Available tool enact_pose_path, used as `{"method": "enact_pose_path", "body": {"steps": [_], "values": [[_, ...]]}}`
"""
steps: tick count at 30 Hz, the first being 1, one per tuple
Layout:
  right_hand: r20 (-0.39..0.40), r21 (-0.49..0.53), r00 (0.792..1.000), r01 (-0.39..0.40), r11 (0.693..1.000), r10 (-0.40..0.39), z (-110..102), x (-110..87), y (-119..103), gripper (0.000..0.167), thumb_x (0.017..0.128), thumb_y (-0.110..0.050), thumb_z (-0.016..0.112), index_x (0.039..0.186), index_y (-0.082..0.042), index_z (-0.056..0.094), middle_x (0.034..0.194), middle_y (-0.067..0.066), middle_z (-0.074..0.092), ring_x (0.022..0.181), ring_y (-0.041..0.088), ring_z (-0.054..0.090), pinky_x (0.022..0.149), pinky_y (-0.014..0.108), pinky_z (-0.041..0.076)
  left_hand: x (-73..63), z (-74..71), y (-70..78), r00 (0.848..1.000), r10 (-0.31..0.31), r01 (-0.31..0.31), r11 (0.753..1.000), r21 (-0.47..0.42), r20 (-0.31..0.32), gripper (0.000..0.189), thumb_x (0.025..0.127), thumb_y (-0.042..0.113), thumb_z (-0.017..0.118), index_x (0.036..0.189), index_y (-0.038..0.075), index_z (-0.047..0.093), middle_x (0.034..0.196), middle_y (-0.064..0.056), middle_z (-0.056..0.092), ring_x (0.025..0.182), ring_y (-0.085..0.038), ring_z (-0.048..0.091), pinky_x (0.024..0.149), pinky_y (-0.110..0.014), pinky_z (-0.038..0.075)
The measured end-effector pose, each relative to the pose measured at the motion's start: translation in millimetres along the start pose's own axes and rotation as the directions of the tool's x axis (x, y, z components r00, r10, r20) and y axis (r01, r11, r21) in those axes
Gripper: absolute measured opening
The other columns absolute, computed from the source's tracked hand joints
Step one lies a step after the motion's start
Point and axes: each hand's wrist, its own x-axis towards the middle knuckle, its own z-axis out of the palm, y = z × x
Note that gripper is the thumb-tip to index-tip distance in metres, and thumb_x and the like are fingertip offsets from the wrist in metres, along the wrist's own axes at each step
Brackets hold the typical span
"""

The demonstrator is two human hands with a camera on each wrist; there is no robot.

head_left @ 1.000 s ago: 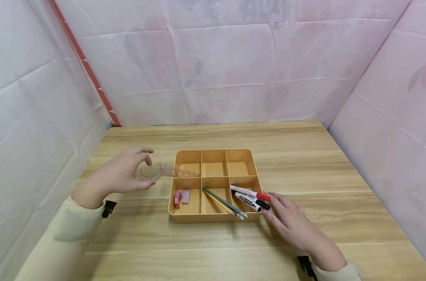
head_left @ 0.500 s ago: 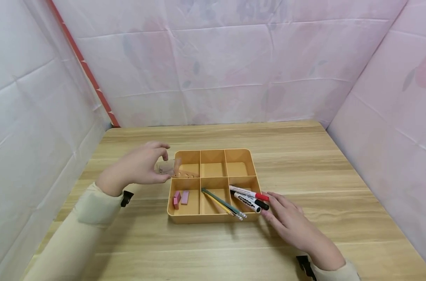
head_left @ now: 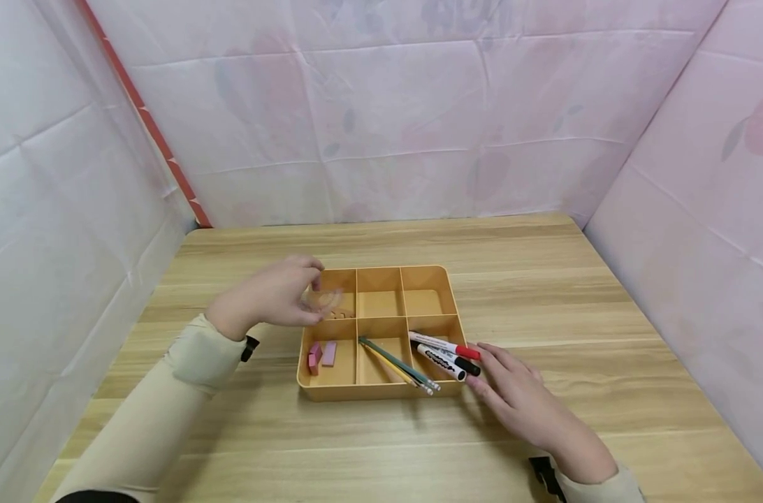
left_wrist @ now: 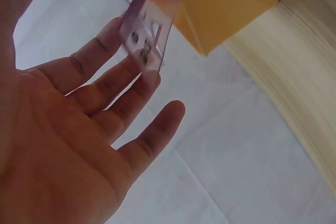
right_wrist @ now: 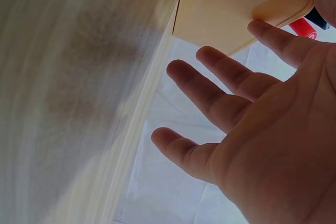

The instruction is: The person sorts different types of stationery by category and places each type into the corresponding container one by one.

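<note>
My left hand (head_left: 271,293) reaches over the back-left compartment of a yellow-orange divided tray (head_left: 381,392). Between its thumb and fingertips it pinches a clear plastic protractor (head_left: 328,300), blurred in the head view. In the left wrist view, clear pinkish plastic (left_wrist: 149,30) with dark print lies against the fingertips, close by the tray wall. A clear piece with cut-outs (head_left: 340,314) shows low in that same compartment. My right hand (head_left: 513,395) rests by the front-right corner, fingers extended along the tray's outer wall (right_wrist: 226,9), beside a red-capped marker (head_left: 441,344) and a black-capped marker (head_left: 441,362).
Pink erasers (head_left: 321,355) lie in the front-left compartment. Several pencils (head_left: 397,363) lean over the front rim from the front-middle one. The tray stands on a wood-grain table (head_left: 381,454), with pale sheets (head_left: 388,140) hanging at the back and sides.
My left hand has moved right, carrying the protractor from beside the tray to over the back-left compartment. The right hand has stayed at the front-right corner.
</note>
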Motion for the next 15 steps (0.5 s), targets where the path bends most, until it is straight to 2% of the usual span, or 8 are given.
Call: {"method": "enact_pose_path", "body": {"steps": [9,15], "values": [[0.005,0.000,1.000,-0.005,1.000,0.005,-1,-0.3,-2,0.048,0.107,-0.038,0.056,0.149,-0.016,0.054,0.148,0.013,0.057,0.131,0.044,0.057,0.094,0.067,0.040,5.4,6.8,6.0,1.000,-0.007,0.006,0.999,0.042,0.016,0.036,0.077,0.031,0.085,0.097,0.007,0.070,0.133,-0.018,0.064,0.123,-0.036,0.058,0.102,-0.053,0.052],[0.004,0.006,1.000,-0.006,1.000,0.006,0,0.0,-2,0.048,0.107,-0.038,0.056,0.150,-0.016,0.054,0.148,0.013,0.057,0.131,0.044,0.056,0.096,0.068,0.038,9.1,11.4,5.2,1.000,0.002,-0.003,1.000,0.027,0.018,0.036,0.078,0.032,0.085,0.097,0.006,0.069,0.132,-0.020,0.064,0.124,-0.037,0.058,0.103,-0.054,0.051]]}}
